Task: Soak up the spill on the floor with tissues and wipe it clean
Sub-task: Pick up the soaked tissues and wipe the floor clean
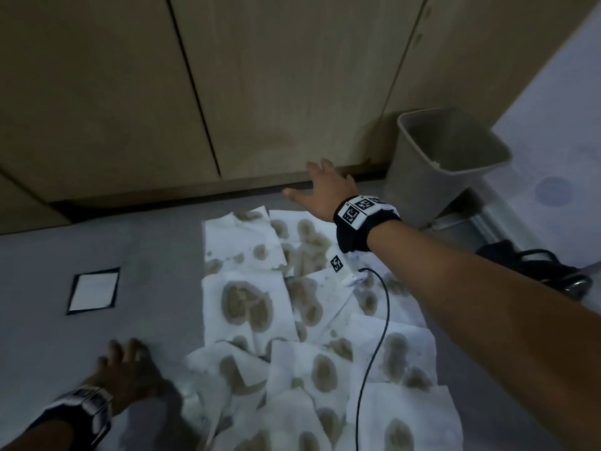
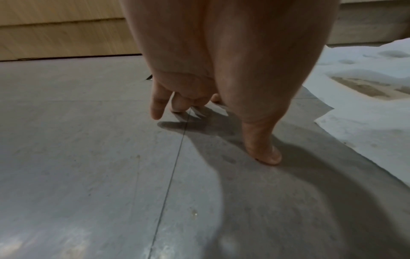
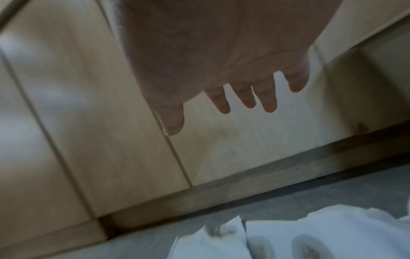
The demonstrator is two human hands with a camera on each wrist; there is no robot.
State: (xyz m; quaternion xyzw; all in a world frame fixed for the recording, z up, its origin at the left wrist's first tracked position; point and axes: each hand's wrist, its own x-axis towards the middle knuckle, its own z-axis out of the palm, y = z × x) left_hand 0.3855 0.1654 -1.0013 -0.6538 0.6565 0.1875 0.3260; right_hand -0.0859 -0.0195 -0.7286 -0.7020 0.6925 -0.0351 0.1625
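Several white tissues (image 1: 247, 304) lie spread over the grey floor (image 1: 156, 255), each blotched with brown wet patches. My right hand (image 1: 320, 187) reaches out above the far edge of the tissues, fingers (image 3: 269, 101) spread and straight, holding nothing. My left hand (image 1: 126, 359) is propped on bare floor left of the tissues, its fingertips (image 2: 269, 157) touching the floor (image 2: 88, 157), and it holds nothing. The tissue edge (image 2: 366, 108) lies just right of it. In the right wrist view the tissues (image 3: 310, 238) sit below the palm.
Wooden cabinet doors (image 1: 260, 92) with a dark toe-kick run along the back. A grey waste bin (image 1: 452, 161) stands at the right by the cabinets. A white square floor plate (image 1: 93, 289) lies left. A black cable (image 1: 374, 346) hangs from my right wrist over the tissues; black straps (image 1: 536, 268) lie right.
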